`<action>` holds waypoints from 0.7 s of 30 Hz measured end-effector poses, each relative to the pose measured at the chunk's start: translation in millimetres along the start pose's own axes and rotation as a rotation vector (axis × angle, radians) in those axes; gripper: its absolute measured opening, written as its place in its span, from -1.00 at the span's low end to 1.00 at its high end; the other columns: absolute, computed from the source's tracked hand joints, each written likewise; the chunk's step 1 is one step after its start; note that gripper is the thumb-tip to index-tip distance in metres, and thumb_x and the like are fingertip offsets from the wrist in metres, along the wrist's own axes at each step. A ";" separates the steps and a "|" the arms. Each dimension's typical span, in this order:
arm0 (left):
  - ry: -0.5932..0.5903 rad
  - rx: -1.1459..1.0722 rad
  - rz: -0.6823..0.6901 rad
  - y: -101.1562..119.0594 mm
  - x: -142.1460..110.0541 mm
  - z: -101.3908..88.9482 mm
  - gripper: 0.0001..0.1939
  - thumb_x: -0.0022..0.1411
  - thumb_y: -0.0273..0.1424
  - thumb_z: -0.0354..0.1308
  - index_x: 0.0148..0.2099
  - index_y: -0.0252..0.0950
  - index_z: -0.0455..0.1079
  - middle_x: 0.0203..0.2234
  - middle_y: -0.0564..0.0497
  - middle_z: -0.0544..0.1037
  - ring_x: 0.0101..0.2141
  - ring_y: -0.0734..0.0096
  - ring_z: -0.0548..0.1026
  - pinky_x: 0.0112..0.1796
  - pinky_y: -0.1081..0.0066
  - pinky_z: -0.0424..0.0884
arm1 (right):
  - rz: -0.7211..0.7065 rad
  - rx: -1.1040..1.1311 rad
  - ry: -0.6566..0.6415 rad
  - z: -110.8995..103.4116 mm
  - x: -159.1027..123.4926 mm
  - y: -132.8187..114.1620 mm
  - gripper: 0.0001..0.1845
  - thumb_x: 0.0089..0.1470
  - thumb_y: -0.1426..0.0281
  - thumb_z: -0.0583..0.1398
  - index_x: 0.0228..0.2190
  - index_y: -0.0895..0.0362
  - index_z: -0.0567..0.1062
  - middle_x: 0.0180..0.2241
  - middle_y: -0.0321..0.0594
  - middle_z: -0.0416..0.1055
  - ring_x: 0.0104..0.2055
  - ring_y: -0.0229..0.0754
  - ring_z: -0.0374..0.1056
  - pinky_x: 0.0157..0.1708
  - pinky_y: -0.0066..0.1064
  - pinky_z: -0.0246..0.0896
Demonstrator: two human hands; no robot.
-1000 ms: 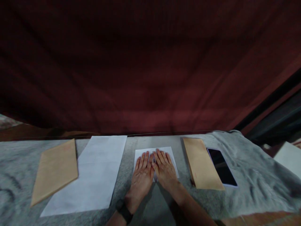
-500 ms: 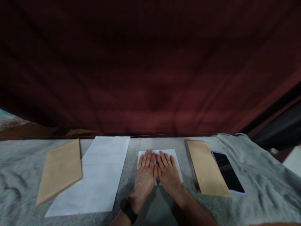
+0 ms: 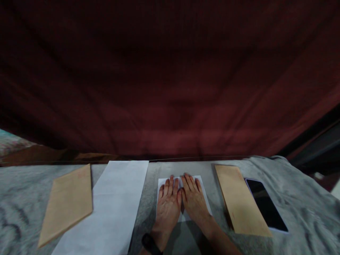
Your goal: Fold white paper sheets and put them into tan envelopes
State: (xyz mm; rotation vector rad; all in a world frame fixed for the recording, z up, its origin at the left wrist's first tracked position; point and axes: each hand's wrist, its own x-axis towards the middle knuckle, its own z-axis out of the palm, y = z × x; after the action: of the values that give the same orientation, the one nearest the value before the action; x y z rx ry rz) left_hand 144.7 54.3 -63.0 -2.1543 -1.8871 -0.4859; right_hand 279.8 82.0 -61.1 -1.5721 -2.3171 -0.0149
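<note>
Both my hands lie flat, side by side, on a small folded white paper (image 3: 204, 187) in the middle of the grey-covered table (image 3: 21, 184). My left hand (image 3: 168, 205) has its fingers stretched out and together, pressing the paper's left half. A dark band sits on its wrist. Pressing the right half is my right hand (image 3: 195, 200), flat too, thumb touching the left hand. Neither hand grips anything.
A stack of white sheets (image 3: 111, 209) lies left of my hands, with a brown envelope (image 3: 67, 203) further left. To the right lie a stack of brown envelopes (image 3: 240, 200) and a dark phone (image 3: 265, 205). A dark red curtain (image 3: 170, 78) hangs behind the table.
The view has shifted, so everything sits lower and further right in the picture. My hands have stayed flat on the folded paper, with the fingers drawn closer together.
</note>
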 end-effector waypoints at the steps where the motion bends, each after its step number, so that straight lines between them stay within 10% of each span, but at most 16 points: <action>1: -0.001 0.002 -0.001 0.5 0.3 0.0 -0.49 0.43 -0.46 -0.09 0.37 -0.29 0.24 0.31 -0.17 0.34 0.28 0.11 0.32 0.21 0.07 0.29 | 0.003 -0.001 0.002 0.8 0.6 -0.3 -0.47 0.36 0.45 -0.07 0.28 0.17 0.32 0.35 -0.08 0.20 0.39 -0.05 0.08 0.39 -0.03 -0.16; 21: -0.104 0.003 0.003 -1.6 -7.3 -4.6 -0.44 0.40 -0.45 -0.08 0.41 -0.25 0.18 0.36 -0.14 0.26 0.36 0.07 0.17 0.31 -0.02 0.17 | 0.091 0.315 0.051 -21.4 7.0 -13.9 -0.51 0.30 0.44 -0.01 0.18 0.22 0.45 0.27 0.06 0.31 0.34 0.02 0.18 0.33 -0.02 0.05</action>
State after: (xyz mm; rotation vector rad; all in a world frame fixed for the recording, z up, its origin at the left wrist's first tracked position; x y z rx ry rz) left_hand 141.8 46.1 -61.8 -2.2202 -1.9366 -0.3767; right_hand 270.7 78.7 -36.4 -1.4945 -2.0849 0.3126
